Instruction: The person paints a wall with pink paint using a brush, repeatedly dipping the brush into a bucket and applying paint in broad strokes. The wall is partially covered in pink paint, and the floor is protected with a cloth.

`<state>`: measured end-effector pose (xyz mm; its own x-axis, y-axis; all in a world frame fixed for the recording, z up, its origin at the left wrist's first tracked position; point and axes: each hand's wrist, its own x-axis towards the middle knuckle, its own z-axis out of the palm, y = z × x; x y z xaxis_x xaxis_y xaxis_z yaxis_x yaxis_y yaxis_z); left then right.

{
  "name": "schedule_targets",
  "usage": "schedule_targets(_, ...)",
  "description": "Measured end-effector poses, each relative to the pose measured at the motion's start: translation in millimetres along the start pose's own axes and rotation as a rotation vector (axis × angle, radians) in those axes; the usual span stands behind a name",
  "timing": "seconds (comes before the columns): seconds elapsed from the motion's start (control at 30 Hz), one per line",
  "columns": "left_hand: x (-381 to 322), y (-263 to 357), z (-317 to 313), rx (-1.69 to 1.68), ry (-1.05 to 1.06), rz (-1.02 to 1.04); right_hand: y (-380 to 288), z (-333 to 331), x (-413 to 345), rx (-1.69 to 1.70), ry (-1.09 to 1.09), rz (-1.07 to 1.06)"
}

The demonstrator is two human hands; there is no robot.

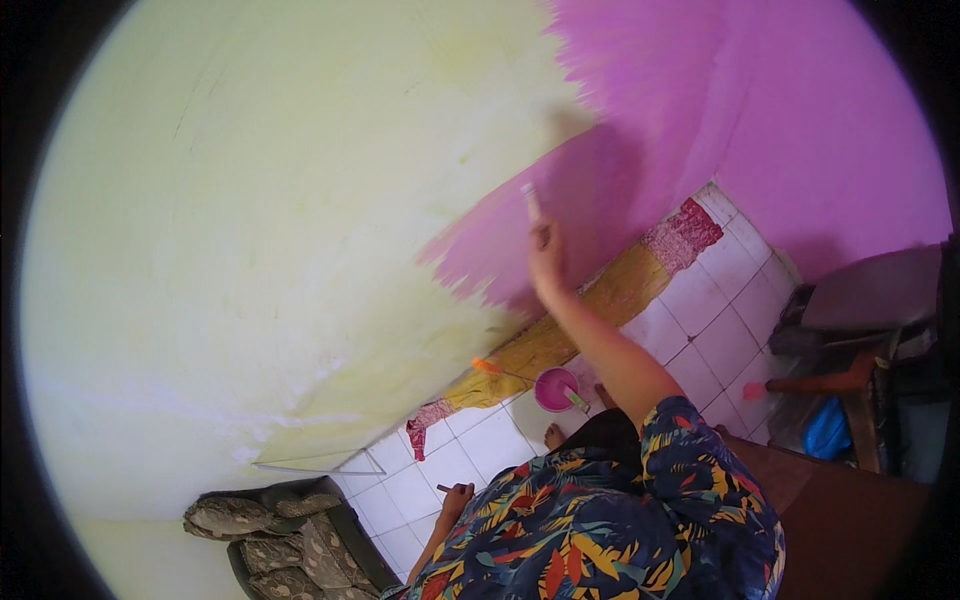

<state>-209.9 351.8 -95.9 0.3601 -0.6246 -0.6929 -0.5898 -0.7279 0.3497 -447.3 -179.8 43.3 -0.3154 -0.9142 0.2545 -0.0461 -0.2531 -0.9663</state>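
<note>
In front of the wall, my right hand [547, 244] grips a paintbrush [532, 199] by its pale handle, bristles upward, slightly blurred. Fresh pink-purple paint [517, 244] covers the wall behind it, its ragged edge meeting the pale yellow-green part [285, 210]. Low at my side, my left hand [455, 497] closes around a small dark stick-like object [444, 488], too small to name. By my feet stands a bucket of pink paint [551, 388]; a tool with a green and white handle [577, 400] leans over its rim. An orange handle [487, 366] with a thin rod lies beside it.
A yellow and red cloth strip [622, 289] runs along the wall's foot on white floor tiles [712, 285]. A patterned armchair [292, 540] stands at lower left. At right are a dark-seated chair [870, 289], a wooden frame [862, 397] and a blue plastic bag [829, 429].
</note>
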Motion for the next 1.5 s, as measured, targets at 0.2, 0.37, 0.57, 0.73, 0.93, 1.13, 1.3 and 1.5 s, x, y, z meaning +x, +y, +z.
schedule_targets(0.2, -11.7, 63.0, 0.9, 0.02, 0.13, 0.03, -63.4, 19.6, -118.1, 0.198, -0.514, -0.021)
schedule_targets(0.37, -7.7, 109.5, 0.0, -0.111, 0.112, 0.038, -28.1, 2.4, -58.8, 0.236, -0.52, 0.091)
schedule_targets(0.57, -19.8, 119.6, 23.3, -0.027, 0.124, -0.005, 38.4, -80.2, 82.0, 0.076, -0.298, 0.154)
schedule_targets(0.73, -27.9, 101.4, 30.5, 0.038, 0.09, -0.08, 61.9, -124.1, 157.6, 0.079, 0.037, 0.168)
schedule_targets(0.93, -37.5, 137.0, 20.8, -0.022, 0.134, -0.073, 44.1, -105.0, 147.4, 0.061, 0.16, 0.092)
schedule_targets(1.13, -8.9, 145.2, 30.0, -0.066, 0.14, 0.036, 5.5, -50.5, 25.0, 0.156, -0.248, 0.036)
schedule_targets(1.3, -11.3, 159.8, 31.5, -0.147, 0.13, -0.013, -40.8, -53.7, -16.2, 0.233, -0.616, 0.064)
schedule_targets(1.5, -20.4, 169.3, 38.0, -0.036, 0.142, -0.05, 27.5, -70.4, 60.9, 0.185, -0.429, 0.15)
